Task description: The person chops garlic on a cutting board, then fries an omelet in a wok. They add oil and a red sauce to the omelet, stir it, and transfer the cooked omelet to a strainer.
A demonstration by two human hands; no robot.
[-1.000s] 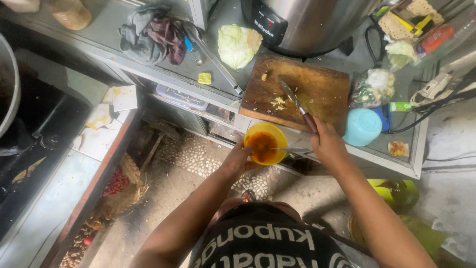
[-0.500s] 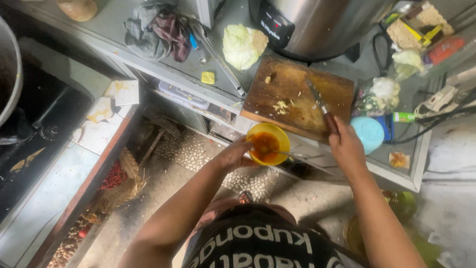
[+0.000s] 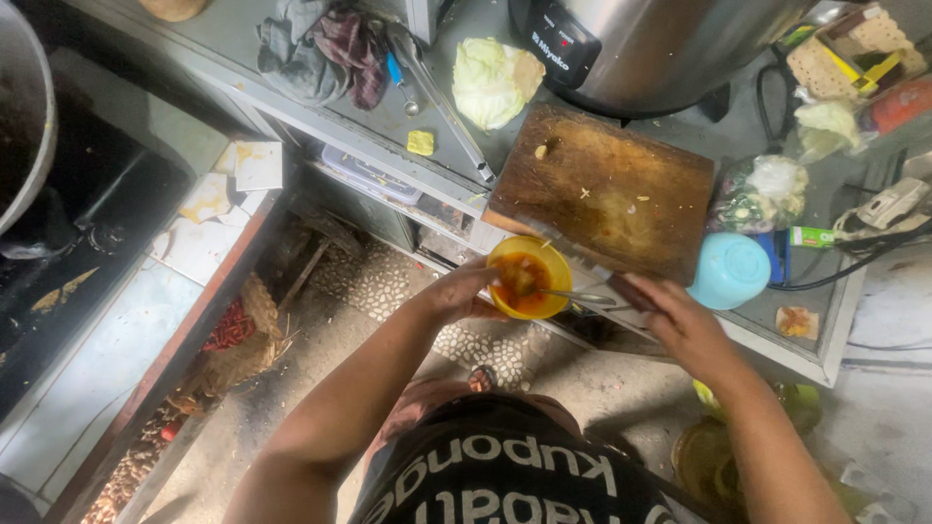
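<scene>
My left hand (image 3: 454, 294) holds a small yellow bowl (image 3: 527, 277) of orange-red sauce just below the front edge of a wooden cutting board (image 3: 607, 189). My right hand (image 3: 682, 325) grips the dark handle of a knife (image 3: 578, 273), whose blade lies flat across the bowl's rim at the board's edge. A few pale chopped bits remain scattered on the board.
A half cabbage (image 3: 493, 80) and a large steel cooker (image 3: 641, 44) stand behind the board. A light blue cup (image 3: 728, 271) sits to its right, with bagged vegetables (image 3: 762, 192) and cables beyond. Rags (image 3: 325, 44) and tongs lie on the counter at left.
The knife swept down the board from its middle to the front edge over the bowl. The pile of chopped bits is gone from the board.
</scene>
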